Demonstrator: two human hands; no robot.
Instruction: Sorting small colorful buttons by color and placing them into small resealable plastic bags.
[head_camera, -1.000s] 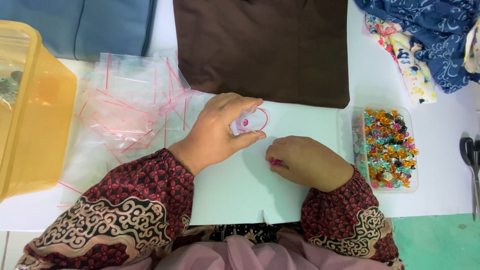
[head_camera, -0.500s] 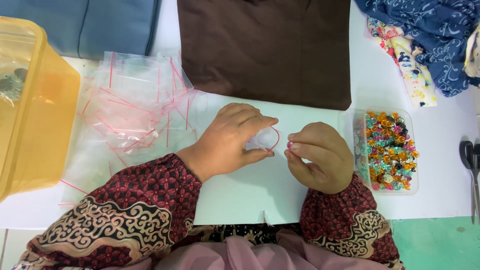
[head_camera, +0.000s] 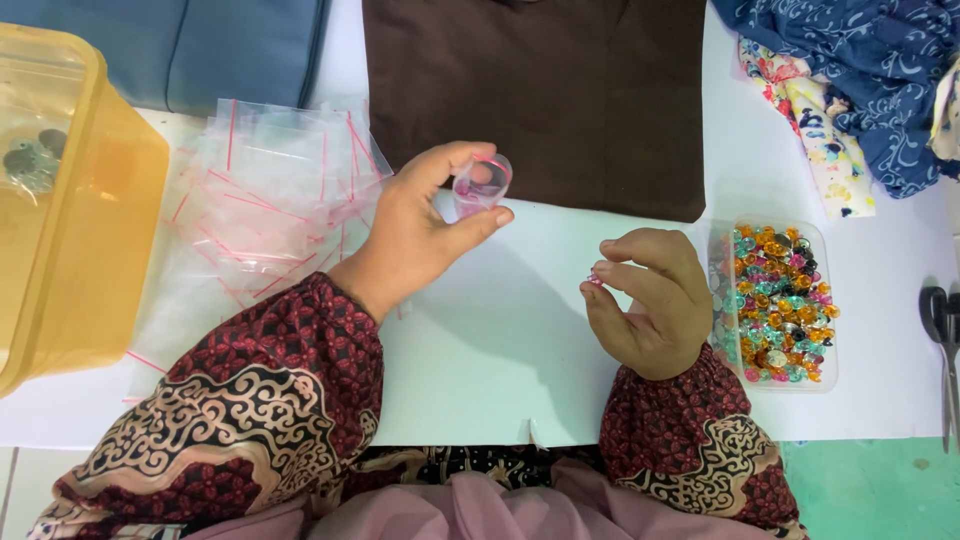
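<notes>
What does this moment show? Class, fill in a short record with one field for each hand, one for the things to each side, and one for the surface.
Left hand: left hand raised, fingers pinching a small clear bag held open
Right hand: right hand holding a tiny pink bead at its fingertips
Right side: clear tray of mixed coloured beads; scissors at the edge
Left side: pile of clear zip bags; yellow plastic tub
Surface: white table, brown cloth at the back
</notes>
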